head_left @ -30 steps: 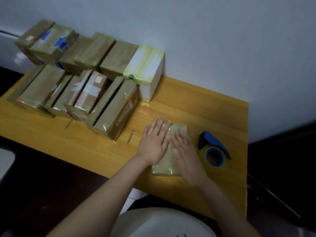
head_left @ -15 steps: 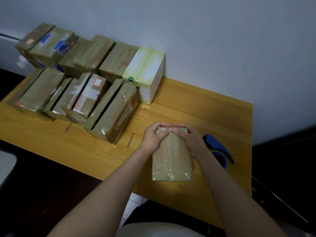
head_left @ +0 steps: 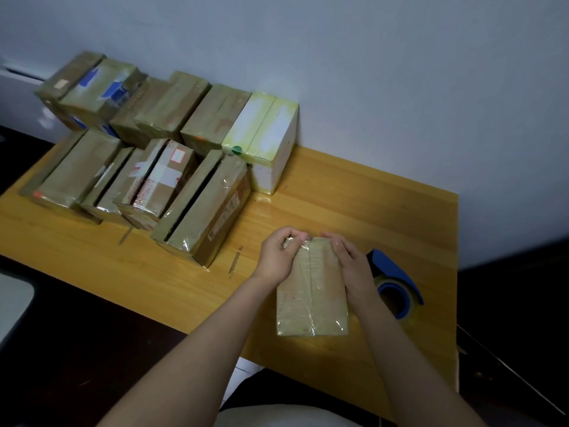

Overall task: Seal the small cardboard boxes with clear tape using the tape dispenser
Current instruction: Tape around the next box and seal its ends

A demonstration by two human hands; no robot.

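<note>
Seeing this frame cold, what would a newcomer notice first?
The left hand and right hand grip the far end of a small brown cardboard box under clear tape, at the near right of the yellow wooden table. A blue tape dispenser lies right of it, partly behind the right wrist. Against the wall at left, rows of taped brown boxes end in a white box with a yellowed top.

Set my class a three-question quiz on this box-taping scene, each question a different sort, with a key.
1. True or false: the tape dispenser lies on the table, right of the small box.
2. The left hand and the right hand both grip: A) the small box's far end; B) the dispenser; C) nothing.
3. Fill in: the green dot sits on the ___ box.
Key: 1 true; 2 A; 3 white.
</note>
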